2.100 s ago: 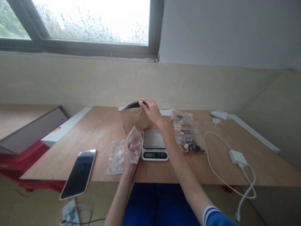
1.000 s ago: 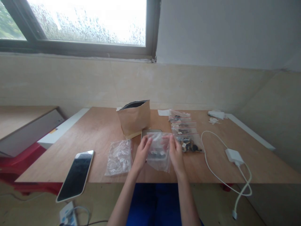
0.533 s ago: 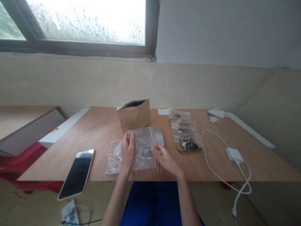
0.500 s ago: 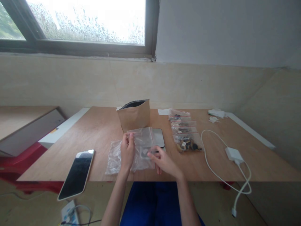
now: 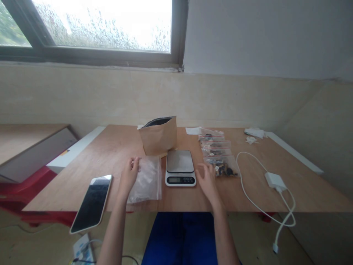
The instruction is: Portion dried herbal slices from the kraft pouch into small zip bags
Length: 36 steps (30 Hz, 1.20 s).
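My left hand (image 5: 129, 176) is closed on the upper left part of a clear zip bag (image 5: 149, 180), which lies low over the table beside a heap of similar plastic that it mostly covers. Just right of the bag sits a white kitchen scale (image 5: 180, 166) with a bare metal plate; its display is too faint to read. My right hand (image 5: 207, 179) hovers at the scale's right side, fingers apart and holding nothing. Close by it lies a row of filled zip bags (image 5: 224, 167) with dark and brown pieces inside. Behind the scale stands an open brown paper pouch (image 5: 158, 137).
A tablet-like device (image 5: 92, 204) overhangs the table's front left edge. On the right lie a white power adapter (image 5: 275, 181) and its looping cable, which hangs over the front. White scraps (image 5: 255, 133) and a paper slip (image 5: 193, 130) rest at the back.
My left hand has carried the clear bag left, away from over the scale, uncovering it. My right hand has let go of the bag and moved right.
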### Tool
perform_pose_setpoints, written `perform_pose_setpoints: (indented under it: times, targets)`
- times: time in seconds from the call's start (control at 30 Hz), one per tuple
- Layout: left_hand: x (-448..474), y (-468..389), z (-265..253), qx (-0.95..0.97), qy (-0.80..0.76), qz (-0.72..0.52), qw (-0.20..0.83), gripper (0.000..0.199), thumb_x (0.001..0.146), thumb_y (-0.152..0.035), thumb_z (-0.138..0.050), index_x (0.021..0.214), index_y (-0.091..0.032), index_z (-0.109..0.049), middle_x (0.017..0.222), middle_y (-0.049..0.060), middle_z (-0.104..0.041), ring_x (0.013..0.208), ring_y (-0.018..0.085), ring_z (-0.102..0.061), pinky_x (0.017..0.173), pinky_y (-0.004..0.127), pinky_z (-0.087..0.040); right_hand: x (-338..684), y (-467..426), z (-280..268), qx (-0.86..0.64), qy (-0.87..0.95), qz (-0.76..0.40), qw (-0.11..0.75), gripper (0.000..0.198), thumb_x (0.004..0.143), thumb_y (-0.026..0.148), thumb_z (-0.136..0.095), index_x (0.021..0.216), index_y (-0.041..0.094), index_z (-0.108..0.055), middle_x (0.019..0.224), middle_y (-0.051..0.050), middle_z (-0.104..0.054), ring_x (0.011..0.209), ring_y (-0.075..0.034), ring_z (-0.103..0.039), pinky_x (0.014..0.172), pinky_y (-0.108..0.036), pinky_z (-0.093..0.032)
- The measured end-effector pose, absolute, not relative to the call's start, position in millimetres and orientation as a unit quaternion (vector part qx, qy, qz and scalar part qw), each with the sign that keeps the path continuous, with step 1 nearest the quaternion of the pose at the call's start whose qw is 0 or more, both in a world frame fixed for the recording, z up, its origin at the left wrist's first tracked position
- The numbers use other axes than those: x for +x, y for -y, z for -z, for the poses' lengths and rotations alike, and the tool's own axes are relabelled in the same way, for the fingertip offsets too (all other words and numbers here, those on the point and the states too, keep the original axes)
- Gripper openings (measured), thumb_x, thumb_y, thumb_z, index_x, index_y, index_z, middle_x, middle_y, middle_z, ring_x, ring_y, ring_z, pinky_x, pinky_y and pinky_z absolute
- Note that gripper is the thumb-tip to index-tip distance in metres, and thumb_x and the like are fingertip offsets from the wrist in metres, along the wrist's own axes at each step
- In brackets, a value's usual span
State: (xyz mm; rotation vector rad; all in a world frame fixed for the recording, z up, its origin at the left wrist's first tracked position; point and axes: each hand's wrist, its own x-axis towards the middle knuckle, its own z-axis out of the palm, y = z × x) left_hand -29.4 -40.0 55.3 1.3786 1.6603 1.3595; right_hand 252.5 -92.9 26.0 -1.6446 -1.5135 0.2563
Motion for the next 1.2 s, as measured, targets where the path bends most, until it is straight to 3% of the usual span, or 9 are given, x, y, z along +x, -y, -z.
perform_pose_setpoints:
  times: [0.1,0.23,0.33,0.4,0.57,0.67,0.9,1.1,1.2]
  targets:
    - [-44,34,-42,0.545,-0.677,-0.425,0.252,0.028,0.083,-0.039,-0.041,0.089,-0.018,-0.059,0.059,0.000,-0.055,0.060,0.018,-0.055,0.059,0.027,-0.040,279,89,-3,-0.722,0.556,0.055,0.409,0.031,0.078,0.023,-0.047,0.106,0.012,-0.053,0.119,-0.020,-0.044,0.116,-0.033,-0.038,0.095,-0.052,-0.031]
    - [-41,37,-33,0.551,-0.756,-0.314,0.163,0.039,0.084,-0.041,-0.038,0.106,-0.013,-0.054,0.085,0.011,-0.062,0.080,0.025,-0.060,0.073,0.037,-0.045,296,94,15,-0.751,0.542,0.125,0.355,0.039,0.076,0.023,-0.047,0.113,0.011,-0.051,0.126,-0.021,-0.042,0.118,-0.035,-0.037,0.092,-0.051,-0.032]
    - [-23,51,-35,0.532,-0.779,-0.328,0.042,0.048,0.083,-0.037,-0.040,0.113,-0.002,-0.049,0.115,0.026,-0.051,0.106,0.033,-0.052,0.084,0.044,-0.043,297,96,16,-0.752,0.540,0.135,0.353,0.034,0.076,0.024,-0.047,0.108,0.015,-0.055,0.123,-0.018,-0.048,0.112,-0.032,-0.042,0.089,-0.047,-0.035]
    - [-8,63,-39,0.506,-0.789,-0.347,-0.008,0.048,0.085,-0.035,-0.037,0.119,-0.003,-0.046,0.127,0.027,-0.041,0.116,0.036,-0.043,0.088,0.050,-0.040,298,97,13,-0.747,0.538,0.136,0.367,0.029,0.075,0.024,-0.047,0.101,0.016,-0.058,0.119,-0.017,-0.052,0.110,-0.031,-0.044,0.089,-0.046,-0.035]
    - [22,83,-36,0.567,-0.771,-0.288,0.038,0.041,0.087,-0.033,-0.034,0.123,-0.018,-0.048,0.141,0.017,-0.031,0.123,0.035,-0.038,0.096,0.056,-0.032,302,98,0,-0.726,0.530,0.110,0.425,0.021,0.073,0.022,-0.044,0.084,0.015,-0.060,0.094,-0.014,-0.064,0.094,-0.027,-0.053,0.085,-0.043,-0.038]
    - [25,83,-19,0.596,-0.774,-0.212,0.043,0.045,0.088,-0.035,-0.034,0.126,-0.016,-0.048,0.144,0.017,-0.029,0.132,0.036,-0.025,0.103,0.055,-0.023,304,102,-14,-0.724,0.507,0.078,0.462,0.019,0.072,0.023,-0.043,0.080,0.016,-0.059,0.081,-0.011,-0.065,0.079,-0.024,-0.055,0.079,-0.040,-0.040]
    - [12,71,1,0.648,-0.748,-0.133,0.060,0.053,0.089,-0.037,-0.030,0.137,-0.015,-0.035,0.147,0.017,-0.025,0.136,0.034,-0.019,0.106,0.053,-0.017,287,116,-62,-0.702,0.328,0.030,0.631,0.017,0.077,0.028,-0.046,0.087,0.017,-0.052,0.087,-0.010,-0.061,0.076,-0.019,-0.057,0.068,-0.030,-0.042]
    - [21,75,-21,0.665,-0.702,-0.229,0.114,0.046,0.089,-0.031,-0.033,0.128,-0.013,-0.045,0.147,0.018,-0.025,0.137,0.031,-0.018,0.106,0.056,-0.013,265,122,-90,-0.631,0.276,-0.065,0.722,0.017,0.074,0.032,-0.049,0.081,0.017,-0.055,0.082,-0.004,-0.061,0.071,-0.015,-0.056,0.065,-0.026,-0.042]
    - [43,88,-46,0.705,-0.572,-0.346,0.238,0.044,0.090,-0.037,-0.030,0.129,-0.020,-0.043,0.142,0.012,-0.035,0.134,0.024,-0.027,0.107,0.049,-0.021,251,121,-94,-0.591,0.271,-0.164,0.742,0.018,0.072,0.034,-0.051,0.075,0.017,-0.057,0.076,-0.001,-0.061,0.069,-0.014,-0.056,0.063,-0.024,-0.042]
